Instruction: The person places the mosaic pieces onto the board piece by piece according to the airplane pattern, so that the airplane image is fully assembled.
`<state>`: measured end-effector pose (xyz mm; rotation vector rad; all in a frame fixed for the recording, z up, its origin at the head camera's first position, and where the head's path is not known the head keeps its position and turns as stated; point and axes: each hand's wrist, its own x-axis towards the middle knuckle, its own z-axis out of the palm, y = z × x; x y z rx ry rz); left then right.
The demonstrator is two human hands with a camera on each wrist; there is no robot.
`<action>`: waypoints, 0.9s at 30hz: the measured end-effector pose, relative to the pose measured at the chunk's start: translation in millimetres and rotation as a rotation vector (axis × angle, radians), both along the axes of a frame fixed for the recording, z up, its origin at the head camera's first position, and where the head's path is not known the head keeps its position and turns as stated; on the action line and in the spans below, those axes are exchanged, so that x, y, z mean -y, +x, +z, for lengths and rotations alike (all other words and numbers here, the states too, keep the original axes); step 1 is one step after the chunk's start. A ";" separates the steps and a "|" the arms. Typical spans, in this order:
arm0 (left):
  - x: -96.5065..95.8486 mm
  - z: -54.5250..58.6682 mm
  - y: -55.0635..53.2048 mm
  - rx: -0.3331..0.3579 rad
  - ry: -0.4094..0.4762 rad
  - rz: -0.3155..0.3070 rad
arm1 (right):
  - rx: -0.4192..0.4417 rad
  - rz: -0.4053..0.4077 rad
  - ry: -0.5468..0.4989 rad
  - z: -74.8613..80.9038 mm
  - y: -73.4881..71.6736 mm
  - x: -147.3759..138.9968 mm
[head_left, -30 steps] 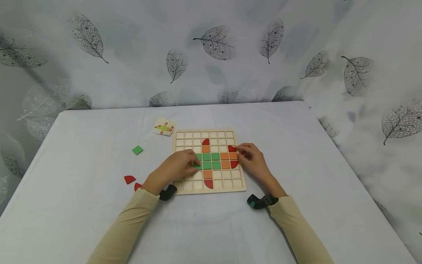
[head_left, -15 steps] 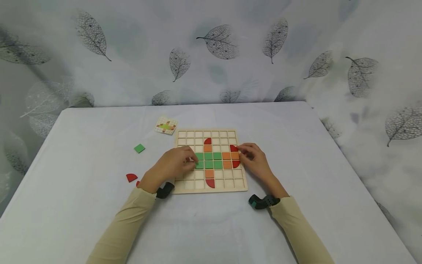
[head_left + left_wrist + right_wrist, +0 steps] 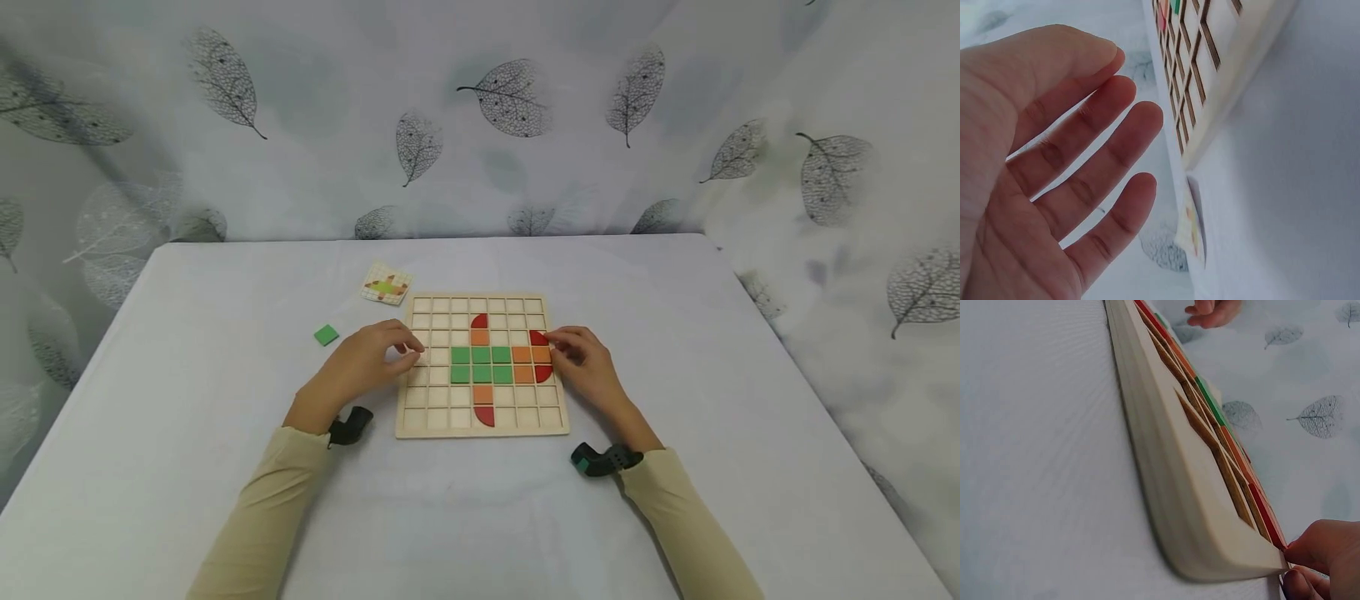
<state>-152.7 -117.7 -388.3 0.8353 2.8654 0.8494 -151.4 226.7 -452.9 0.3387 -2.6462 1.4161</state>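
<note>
A wooden grid board [image 3: 480,434] lies flat on the table. Green square tiles [image 3: 461,374] fill several middle cells, joined by orange squares [image 3: 521,355] and red quarter-circle pieces [image 3: 484,416]. My left hand [image 3: 363,358] hovers at the board's left side with nothing in it; its fingers [image 3: 1125,144] are loosely bent in the left wrist view. At the right edge, my right hand [image 3: 588,367] pinches the board's rim between thumb and finger, beside a red piece [image 3: 543,373]. In the right wrist view those fingertips [image 3: 1310,547] sit at the board's corner end.
One loose green tile [image 3: 326,335] lies left of the board, near my left hand. A small pattern card [image 3: 387,285] rests beyond the board's far left corner. The white table [image 3: 480,517] ends at a leaf-print curtain [image 3: 495,150].
My left hand has let go of the green tile, now lying in its cell, and drawn away leftward. Its wrist now hides the loose red pieces. The right hand stays at the board's edge.
</note>
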 end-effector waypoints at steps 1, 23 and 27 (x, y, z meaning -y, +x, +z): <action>3.4 -0.3 -0.7 -0.007 0.001 0.008 | 0.002 -0.002 0.001 -0.1 0.0 -0.1; 64.1 -5.3 -4.4 -0.003 -0.017 0.369 | 0.005 -0.010 0.029 -1.0 -0.7 -1.6; 71.8 -7.6 -4.3 0.045 -0.015 0.380 | 0.008 -0.007 0.023 -0.4 -0.3 -1.0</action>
